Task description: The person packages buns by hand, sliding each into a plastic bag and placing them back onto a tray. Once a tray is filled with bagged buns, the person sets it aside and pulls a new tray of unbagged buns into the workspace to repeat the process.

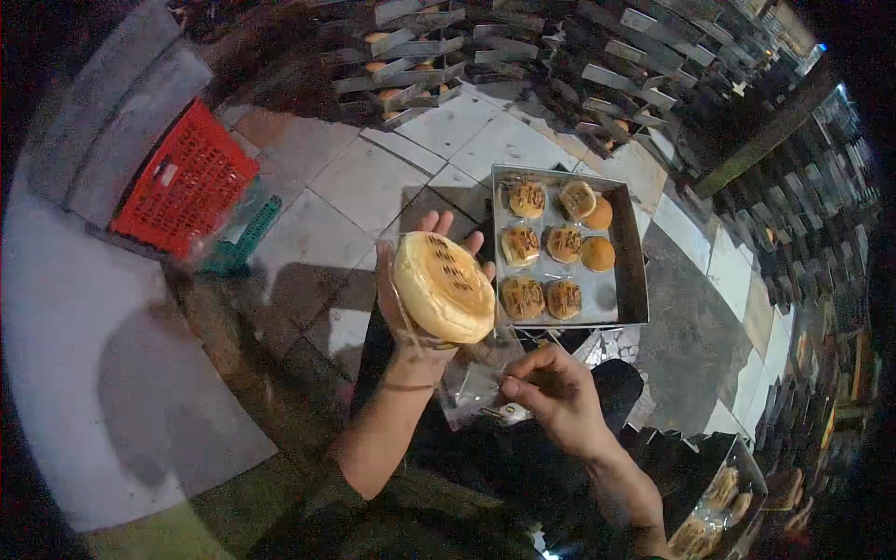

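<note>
My left hand [388, 297] lies palm up beneath a large round bun [443, 287] with dark printed lettering on its golden top. A clear plastic bag [467, 381] surrounds the bun, its loose end trailing toward my right hand [560, 399]. The thumb and fingers of that hand pinch the edge of the bag. Just beyond the hands, a metal tray [637, 280] holds several printed buns [521, 245] in clear wrapping. Two plain buns [597, 253] sit along its right side.
A red plastic crate [191, 177] and a green basket [245, 233] stand at the left. Stacked metal trays [411, 56] line the back and right. Another tray [751, 467], with bagged bread, is at the lower right. Pale tiles [369, 177] cover the floor.
</note>
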Demonstrator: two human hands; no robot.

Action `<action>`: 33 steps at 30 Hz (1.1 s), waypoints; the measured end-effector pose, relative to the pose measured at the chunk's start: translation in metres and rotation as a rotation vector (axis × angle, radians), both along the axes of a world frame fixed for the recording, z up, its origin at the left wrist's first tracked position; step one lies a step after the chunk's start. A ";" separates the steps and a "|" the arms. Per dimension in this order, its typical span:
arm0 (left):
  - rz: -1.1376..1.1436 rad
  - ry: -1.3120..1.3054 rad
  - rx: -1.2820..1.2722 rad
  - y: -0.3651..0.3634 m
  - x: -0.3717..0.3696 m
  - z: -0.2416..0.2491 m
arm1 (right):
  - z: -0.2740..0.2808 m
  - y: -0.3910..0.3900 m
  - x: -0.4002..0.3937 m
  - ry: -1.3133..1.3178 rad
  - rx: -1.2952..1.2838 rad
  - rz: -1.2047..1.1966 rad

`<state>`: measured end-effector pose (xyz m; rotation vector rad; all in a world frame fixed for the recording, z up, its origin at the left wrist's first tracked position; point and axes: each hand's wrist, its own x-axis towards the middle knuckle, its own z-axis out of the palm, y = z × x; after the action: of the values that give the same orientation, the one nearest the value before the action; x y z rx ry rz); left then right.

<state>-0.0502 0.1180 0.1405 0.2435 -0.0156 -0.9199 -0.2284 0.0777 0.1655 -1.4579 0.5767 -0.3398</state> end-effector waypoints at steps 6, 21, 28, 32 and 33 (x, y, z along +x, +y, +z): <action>-0.066 0.009 0.084 0.002 -0.004 0.001 | -0.011 0.004 -0.007 -0.068 -0.800 0.035; -0.382 -0.063 0.504 0.065 -0.061 -0.015 | -0.023 -0.003 0.009 -0.322 -0.130 -0.399; -0.532 -1.087 1.356 0.154 0.011 -0.035 | -0.119 0.059 0.058 0.069 0.286 -0.263; -0.294 -1.148 1.310 0.128 0.021 -0.062 | -0.142 0.057 0.070 0.213 -0.052 -0.443; -0.260 -1.181 1.301 0.116 0.021 -0.061 | -0.137 0.056 0.073 0.263 -0.069 -0.389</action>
<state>-0.0294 0.2339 0.0799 2.0035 -0.5585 -0.8056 -0.1558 0.1336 0.0283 -1.4635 1.0765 -0.4785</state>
